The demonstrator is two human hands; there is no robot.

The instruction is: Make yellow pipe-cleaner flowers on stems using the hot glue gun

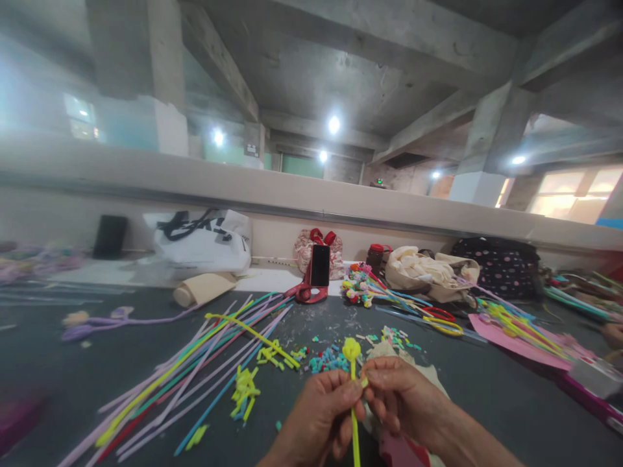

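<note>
Left hand [318, 415] and right hand [399, 395] both pinched on an upright yellow pipe cleaner [354, 402] above the dark tabletop [487, 389], beside loose coloured pipe cleaners [204, 370].

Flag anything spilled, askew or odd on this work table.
Cut bits of yellow and teal pipe cleaner lie strewn over the dark table beyond both hands, which pinch a yellow stem. The long pipe cleaners lie fanned loosely, not bundled.
</note>
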